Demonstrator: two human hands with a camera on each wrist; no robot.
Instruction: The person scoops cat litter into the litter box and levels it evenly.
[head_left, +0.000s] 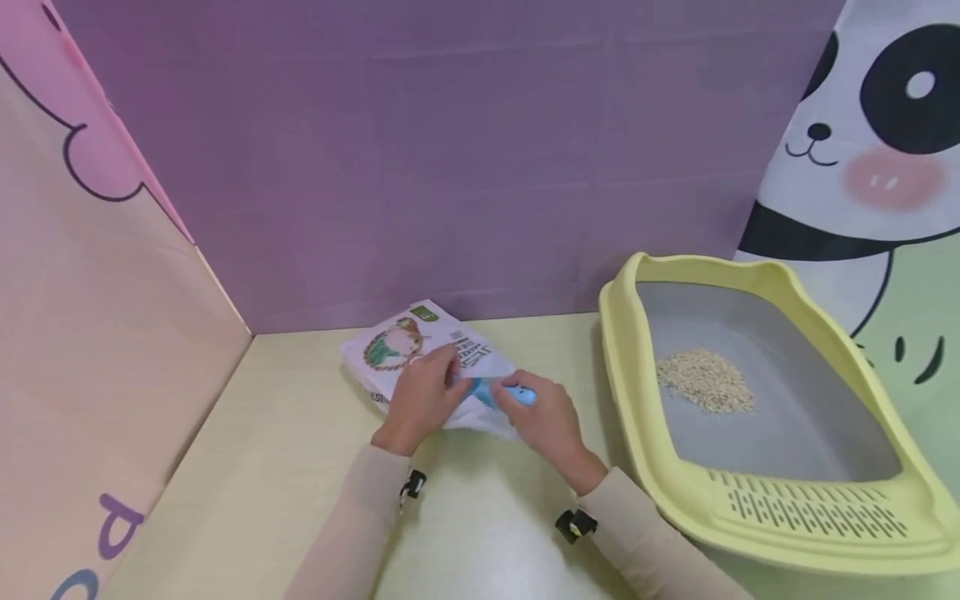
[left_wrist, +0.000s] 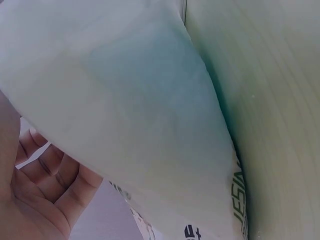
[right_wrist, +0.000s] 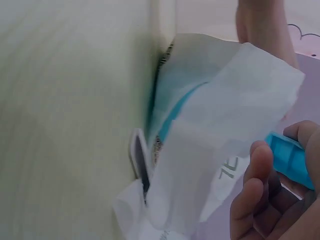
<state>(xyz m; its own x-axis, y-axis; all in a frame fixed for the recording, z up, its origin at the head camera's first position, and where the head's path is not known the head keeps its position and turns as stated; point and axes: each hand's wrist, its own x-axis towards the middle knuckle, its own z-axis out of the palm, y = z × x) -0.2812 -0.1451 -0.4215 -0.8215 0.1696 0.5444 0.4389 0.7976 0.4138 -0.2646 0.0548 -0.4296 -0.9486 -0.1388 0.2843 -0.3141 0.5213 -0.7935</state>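
Observation:
A white printed bag (head_left: 480,350) lies on the table with its opened end toward me. My left hand (head_left: 423,396) grips the near side of its mouth between thumb and fingers. In my right hand (head_left: 546,418) is a blue scoop (head_left: 522,395), pinched by its handle. The scoop's head reaches into the bag; its blue colour shows faintly through the wall in the left wrist view. From the right wrist, a blue curved edge and some pale grains appear inside the open mouth, with the scoop handle (right_wrist: 290,159) between the fingers.
Right of the bag stands a yellow litter box (head_left: 626,367) with a grey bottom and a slotted front ledge. A small heap of beige pellets (head_left: 705,381) lies in it. A purple backdrop (head_left: 480,167) rises behind the table (head_left: 285,467), and a printed panel borders the left.

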